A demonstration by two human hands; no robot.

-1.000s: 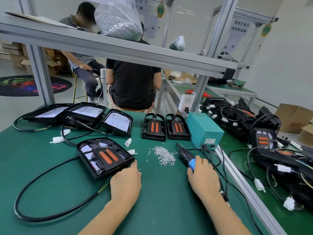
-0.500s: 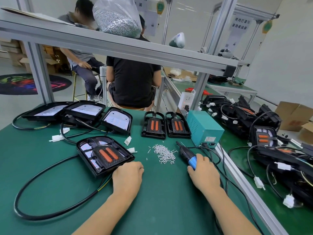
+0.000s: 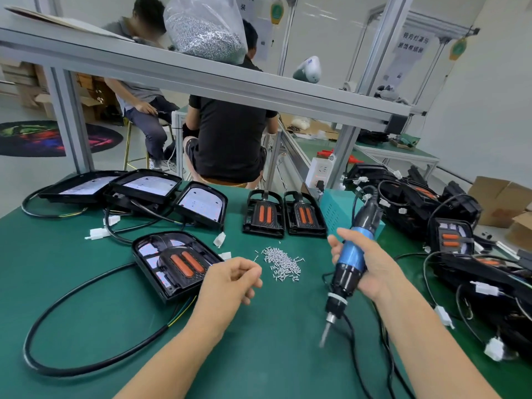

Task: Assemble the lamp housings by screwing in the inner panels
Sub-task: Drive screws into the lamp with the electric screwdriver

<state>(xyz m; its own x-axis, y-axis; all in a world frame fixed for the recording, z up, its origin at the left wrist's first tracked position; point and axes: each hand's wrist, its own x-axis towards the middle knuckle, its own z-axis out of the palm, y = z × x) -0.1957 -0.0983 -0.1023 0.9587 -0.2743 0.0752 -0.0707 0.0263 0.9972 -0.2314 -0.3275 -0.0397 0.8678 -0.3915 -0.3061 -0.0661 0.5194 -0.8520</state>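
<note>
A black lamp housing [image 3: 161,272] with an orange-striped inner panel [image 3: 184,263] in it lies on the green table [image 3: 86,312], left of centre. My left hand [image 3: 230,280] hovers just right of it, fingers loosely curled, holding nothing I can see. A small heap of silver screws [image 3: 283,263] lies between my hands. My right hand [image 3: 365,266] grips a blue and black electric screwdriver [image 3: 348,263], lifted off the table with its bit pointing down.
Two loose inner panels [image 3: 285,214] stand behind the screws, beside a teal power box [image 3: 334,208]. Three housings with white panels [image 3: 144,188] sit at the back left. A pile of black housings and cables [image 3: 460,240] fills the right side. Two people sit beyond the table.
My right hand has picked the screwdriver up off the table and turned it upright. My left hand has lifted from beside the housing and shifted toward the screws.
</note>
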